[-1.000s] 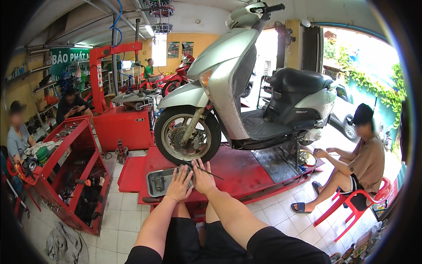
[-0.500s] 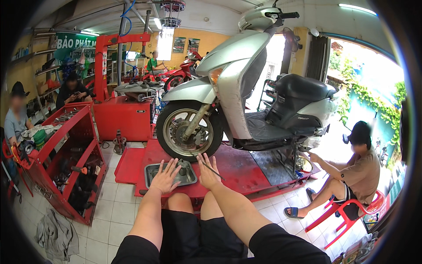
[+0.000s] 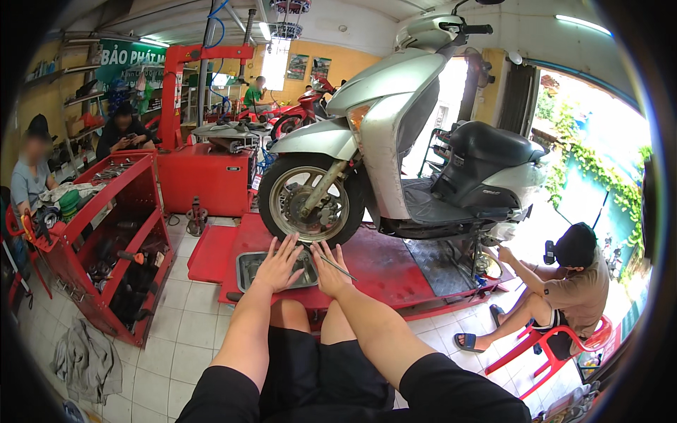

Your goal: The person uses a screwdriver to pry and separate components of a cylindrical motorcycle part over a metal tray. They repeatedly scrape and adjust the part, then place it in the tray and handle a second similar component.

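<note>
Both my hands are stretched forward side by side, palms down, near the front wheel of a silver scooter (image 3: 388, 123). My left hand (image 3: 278, 268) has its fingers straight and spread, holds nothing and covers part of a metal tray (image 3: 245, 262). Just right of it, my right hand (image 3: 330, 271) has its fingers extended, and a thin dark rod (image 3: 343, 269) slants across it, seemingly lodged between the fingers. The wheel's black tyre (image 3: 271, 211) stands right beyond my fingertips. Small parts in the tray are mostly hidden by my hands.
The scooter stands on a red lift platform (image 3: 388, 271). A red tool cart (image 3: 116, 282) is to my left, a grey cloth (image 3: 88, 359) on the floor beside it. At right a person (image 3: 578, 275) sits on a red chair (image 3: 518, 352), hands at the scooter's rear. Others sit further back.
My left hand has moved right, closer to my right hand; the rod stays with the right hand. The person at right has bent the head down. The whole view has shifted slightly.
</note>
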Demonstrator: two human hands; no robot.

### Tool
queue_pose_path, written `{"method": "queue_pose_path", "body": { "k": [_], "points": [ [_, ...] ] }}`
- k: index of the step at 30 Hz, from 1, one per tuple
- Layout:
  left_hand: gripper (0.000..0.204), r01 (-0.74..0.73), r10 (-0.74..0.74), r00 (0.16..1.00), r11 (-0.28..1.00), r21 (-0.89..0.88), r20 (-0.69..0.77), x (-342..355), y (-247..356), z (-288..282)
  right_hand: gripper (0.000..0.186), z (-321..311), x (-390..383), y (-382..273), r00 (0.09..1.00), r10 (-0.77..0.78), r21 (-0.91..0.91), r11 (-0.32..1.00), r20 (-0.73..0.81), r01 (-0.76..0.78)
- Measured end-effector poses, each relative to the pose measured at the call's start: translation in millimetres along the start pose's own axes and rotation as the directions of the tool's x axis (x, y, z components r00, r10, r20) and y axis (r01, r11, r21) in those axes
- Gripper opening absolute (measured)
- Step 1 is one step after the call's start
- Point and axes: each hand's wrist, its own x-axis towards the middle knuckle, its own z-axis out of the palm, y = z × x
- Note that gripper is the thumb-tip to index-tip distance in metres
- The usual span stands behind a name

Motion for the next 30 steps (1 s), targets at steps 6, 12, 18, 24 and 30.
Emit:
{"method": "queue_pose_path", "body": {
  "k": [6,12,18,24,30],
  "points": [
    [0.072,0.014,-0.016,0.998,0.999,-0.035,-0.058,16.6,-2.5,-11.8,0.086,-4.1,8.5,-7.8,1.000,0.007,0.009,1.000,0.020,-0.007],
    [0.077,-0.012,0.008,1.000,0.991,0.132,0.028,7.3,-39.4,-26.4,0.086,-6.4,37.3,22.3,0.991,-0.125,-0.096,0.988,-0.052,0.120],
    [0.079,-0.032,0.031,0.999,0.973,0.230,0.008,21.7,-74.6,-56.1,0.084,-48.9,88.4,42.7,0.952,-0.275,-0.143,0.956,-0.132,0.256],
    [0.076,-0.027,0.028,1.000,0.963,0.267,-0.003,40.3,-91.5,-77.7,0.077,-53.5,110.8,39.7,0.916,-0.334,-0.081,0.943,-0.224,0.324],
    [0.075,-0.042,0.046,0.999,0.948,0.315,-0.007,42.3,-96.1,-72.0,0.077,-38.5,113.7,37.1,0.914,-0.357,-0.105,0.934,-0.193,0.342]
  ]
}}
